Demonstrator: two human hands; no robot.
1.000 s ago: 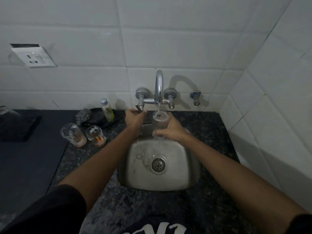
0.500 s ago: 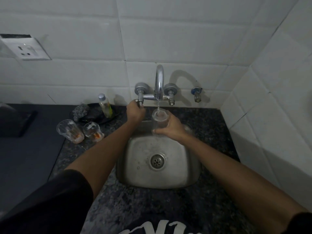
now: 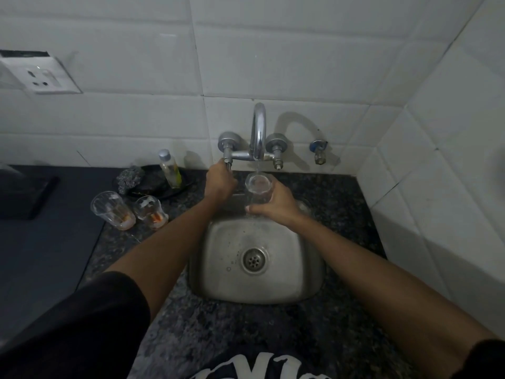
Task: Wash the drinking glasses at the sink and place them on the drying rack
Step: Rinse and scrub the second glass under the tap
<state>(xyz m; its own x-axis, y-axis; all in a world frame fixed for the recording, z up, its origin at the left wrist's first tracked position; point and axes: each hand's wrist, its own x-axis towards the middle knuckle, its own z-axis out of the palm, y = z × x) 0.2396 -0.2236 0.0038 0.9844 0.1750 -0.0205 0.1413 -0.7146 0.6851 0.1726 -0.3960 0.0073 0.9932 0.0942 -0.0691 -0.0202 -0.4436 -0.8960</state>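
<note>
Rinsing step: we fill one clear drinking glass [image 3: 258,187] over the square steel sink [image 3: 308,283].
Our right hand [image 3: 276,205] wraps it under the chrome tap [image 3: 258,132]; our left hand [image 3: 218,181] grips the valve. Next, we judge, scrubbing. Left of the grip: two dirty clear glasses [image 3: 113,210], one bottle [image 3: 170,168].

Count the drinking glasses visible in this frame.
3. One glass under the running tap, held by the right hand; a taller glass and shorter glass stand on the counter left of the sink.

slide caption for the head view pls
Right hand holds a glass under the running tap; left hand grips the valve.
</note>
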